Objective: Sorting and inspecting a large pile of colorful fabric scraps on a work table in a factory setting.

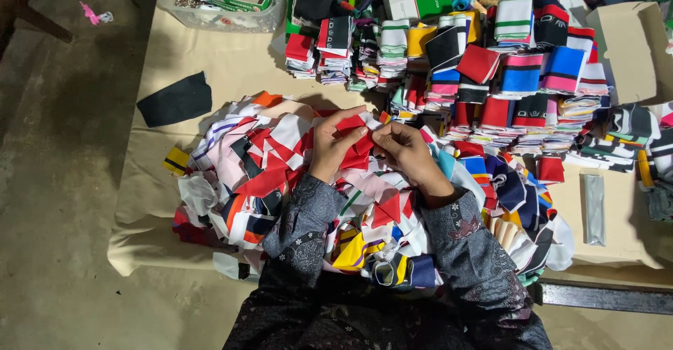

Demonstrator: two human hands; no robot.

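Left hand (pixel 331 147) and right hand (pixel 410 155) pinch a small red fabric scrap (pixel 354 140) over the loose pile near the cloth's front edge — best kept taut.

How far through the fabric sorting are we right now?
Done: many folded, stacked fabric pieces sit in rows at the back of the cloth-covered table. In hand: the left hand and right hand pinch a red fabric scrap. Left: a big loose heap of mixed scraps.

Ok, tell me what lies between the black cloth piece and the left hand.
In the head view, loose mixed fabric scraps lie between the black cloth piece and the left hand, after a strip of bare tan cover.
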